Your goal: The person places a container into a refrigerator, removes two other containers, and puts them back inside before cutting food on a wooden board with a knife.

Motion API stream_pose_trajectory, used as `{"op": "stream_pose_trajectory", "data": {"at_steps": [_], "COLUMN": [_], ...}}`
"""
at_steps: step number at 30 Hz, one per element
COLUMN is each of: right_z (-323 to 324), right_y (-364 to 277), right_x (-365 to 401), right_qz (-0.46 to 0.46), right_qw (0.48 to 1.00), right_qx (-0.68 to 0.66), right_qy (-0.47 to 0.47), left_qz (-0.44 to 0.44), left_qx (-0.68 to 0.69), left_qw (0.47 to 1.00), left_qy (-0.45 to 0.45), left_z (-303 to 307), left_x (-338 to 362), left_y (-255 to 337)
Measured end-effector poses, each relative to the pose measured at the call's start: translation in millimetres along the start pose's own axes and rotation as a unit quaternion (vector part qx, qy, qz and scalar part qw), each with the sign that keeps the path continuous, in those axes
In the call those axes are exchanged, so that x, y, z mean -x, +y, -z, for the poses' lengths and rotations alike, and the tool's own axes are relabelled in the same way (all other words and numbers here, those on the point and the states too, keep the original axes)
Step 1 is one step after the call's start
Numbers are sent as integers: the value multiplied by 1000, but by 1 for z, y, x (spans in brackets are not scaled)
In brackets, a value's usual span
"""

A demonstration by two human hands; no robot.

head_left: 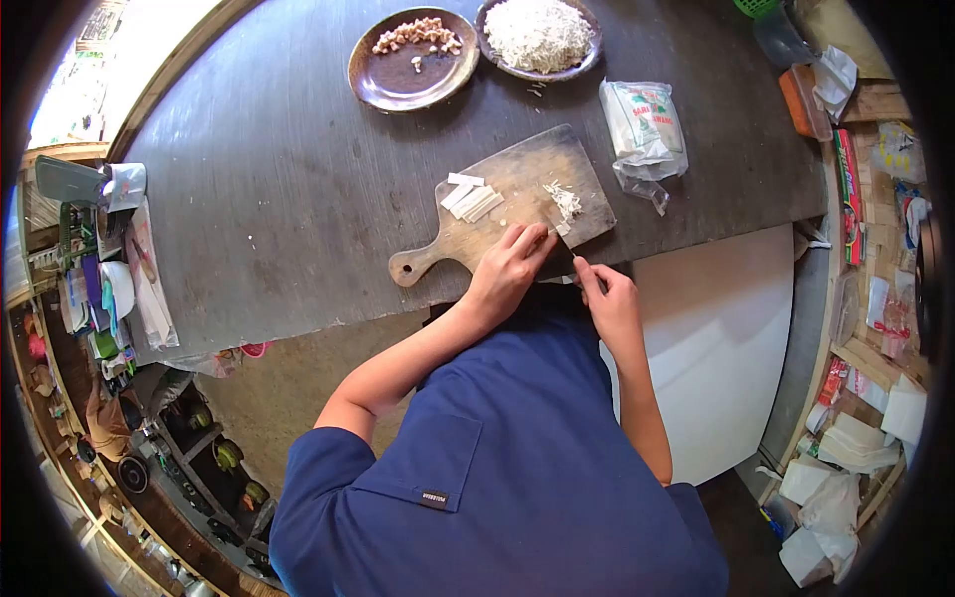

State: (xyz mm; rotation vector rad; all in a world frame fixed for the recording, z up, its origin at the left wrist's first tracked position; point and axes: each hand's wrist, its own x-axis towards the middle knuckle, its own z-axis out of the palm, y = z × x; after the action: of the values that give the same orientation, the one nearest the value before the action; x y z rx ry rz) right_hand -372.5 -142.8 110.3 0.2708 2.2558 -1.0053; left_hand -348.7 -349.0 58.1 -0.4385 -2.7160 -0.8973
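Note:
My right hand (609, 298) is closed round the handle of a small knife (567, 243), whose thin dark blade points up to the near right part of the wooden cutting board (527, 179). The fingers of my left hand (512, 261) are curled and pressed down on the board beside the blade. A small white piece (563, 229) shows at the fingertips and blade; the rest of what they grip is mostly hidden. Farther up the board lies a small heap of thin white shreds (564, 201). Several cut white strips (472, 199) lie side by side at the board's left.
Behind the board stand a brown plate with small brownish cubes (416, 36) and a plate heaped with white shreds (538, 36). A printed plastic packet (644, 129) lies right of the board. Utensils and containers (99, 269) crowd the table's left edge.

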Motion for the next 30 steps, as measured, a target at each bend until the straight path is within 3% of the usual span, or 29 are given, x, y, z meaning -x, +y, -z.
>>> {"op": "stream_pose_trajectory", "data": {"at_steps": [6, 24, 30], "right_z": [7, -1, -2], "right_y": [4, -1, 4], "right_x": [18, 1, 12], "right_qz": [26, 22, 35], "right_qw": [998, 999, 998], "right_qx": [40, 14, 32], "right_qy": [45, 20, 50], "left_qz": [1, 4, 9], "left_qx": [7, 1, -5], "left_qw": [1000, 1000, 1000], "left_qy": [1, 9, 8], "left_z": [-3, -1, -3], "left_x": [0, 1, 1], "left_y": [-2, 0, 1]}}
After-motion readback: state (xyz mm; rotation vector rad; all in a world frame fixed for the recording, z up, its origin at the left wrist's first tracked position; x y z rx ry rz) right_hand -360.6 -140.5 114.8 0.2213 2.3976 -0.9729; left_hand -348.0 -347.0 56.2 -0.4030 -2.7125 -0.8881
